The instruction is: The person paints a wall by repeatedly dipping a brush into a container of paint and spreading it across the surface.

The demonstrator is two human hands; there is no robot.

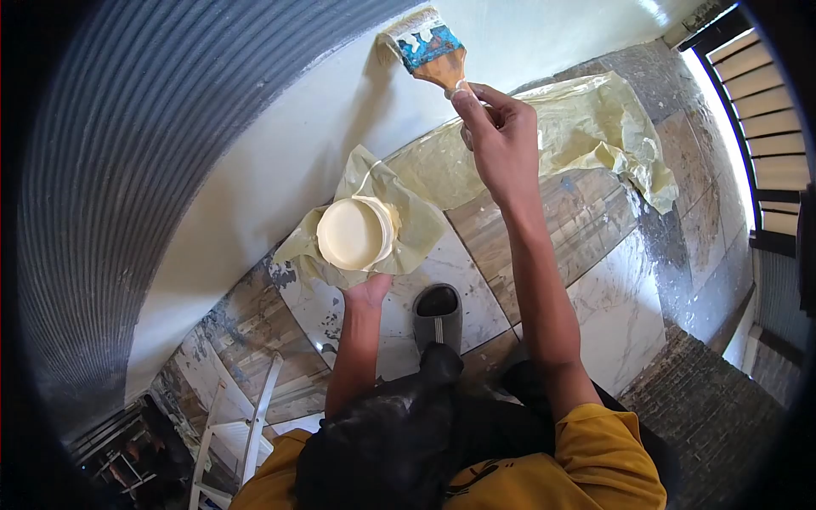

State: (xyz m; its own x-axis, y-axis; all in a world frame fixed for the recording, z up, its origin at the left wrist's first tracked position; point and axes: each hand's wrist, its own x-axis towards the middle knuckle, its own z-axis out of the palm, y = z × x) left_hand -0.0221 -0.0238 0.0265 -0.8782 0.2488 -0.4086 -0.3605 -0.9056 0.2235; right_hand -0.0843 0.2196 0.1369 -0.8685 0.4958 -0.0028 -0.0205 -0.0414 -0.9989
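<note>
I am watching the right hand [497,136] wrapping its grip around the wooden handle of the paintbrush [432,49] at twelve o'clock, bristles touching the wall [280,153]. The brush is looking light and paint-slick, so the bare handle seems safest. The left hand [367,291] is cupping the open paint tub [353,234] from underneath, at seven o'clock from the brush.

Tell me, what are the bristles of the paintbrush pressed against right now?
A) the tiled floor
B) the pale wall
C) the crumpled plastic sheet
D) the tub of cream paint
B: the brush gripped in the right hand has its bristles laid on the pale wall, apart from the paint tub that the left hand holds from beneath.
</note>
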